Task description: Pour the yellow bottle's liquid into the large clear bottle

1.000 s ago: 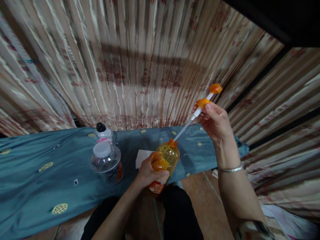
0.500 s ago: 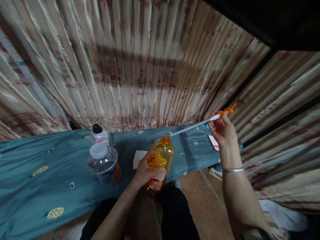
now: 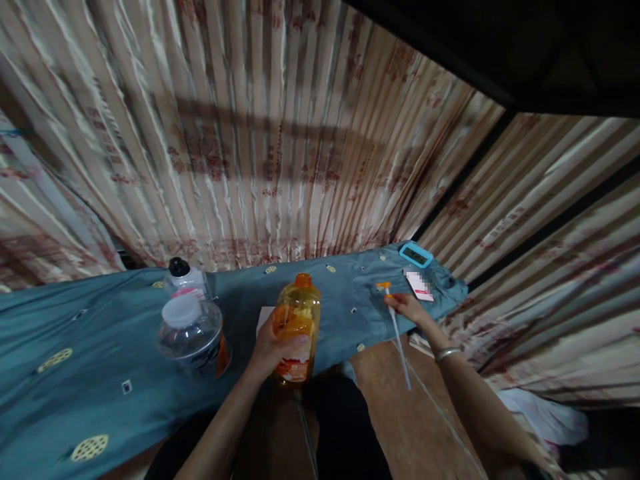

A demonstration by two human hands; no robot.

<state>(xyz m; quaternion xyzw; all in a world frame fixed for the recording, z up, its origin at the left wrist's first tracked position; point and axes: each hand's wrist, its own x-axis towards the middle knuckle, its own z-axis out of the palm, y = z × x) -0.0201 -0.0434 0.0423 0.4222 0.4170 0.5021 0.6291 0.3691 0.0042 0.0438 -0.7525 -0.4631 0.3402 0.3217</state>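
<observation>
Striped, glossy curtains behind; teal embroidered cloth over the table (image 3: 100, 373). Left hand (image 3: 273, 347) clenched round the amber plastic bottle (image 3: 296, 327), upright at the near edge, neck open, no cap on. Right hand (image 3: 407, 308) out toward the right end, fingers pinched on the pump head (image 3: 384, 287), orange, resting on the cloth; thin white dip tube (image 3: 400, 350) running from the grip back over the near edge, long axis pointing toward the body. Bottle to the left of that grip, nearer the left hand. Clear round jar (image 3: 193, 333) and black-capped bottle (image 3: 184, 277) further left; teal device (image 3: 415, 253) at the far right corner.
</observation>
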